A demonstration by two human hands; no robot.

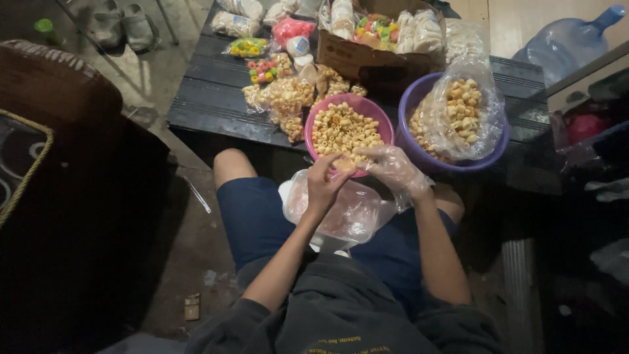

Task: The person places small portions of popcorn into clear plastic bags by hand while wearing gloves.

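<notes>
- A seated person's bare left hand [325,185] pinches a small clear plastic bag [342,165] at its mouth, fingers [333,172] pressed together around the film, just at the near rim of a pink plastic bowl [384,121].
- The right hand [393,167], sheathed in a thin crinkled transparent glove, rests beside it, fingers loosely spread and touching the same bag; whether they grip it cannot be told.
- Beyond the fingers, the round pink bowl is heaped with pale yellow ring-shaped snacks [344,130].
- To the right of the fingers, a purple plastic basin [410,98] holds a large clear sack of the same snacks [462,108].
- Below the hands, a stack of glossy clear bags [347,213] lies on the lap.
- Farther off, filled knotted packets [283,99] and a brown cardboard box [354,59] sit on the dark ribbed bench [209,92].
</notes>
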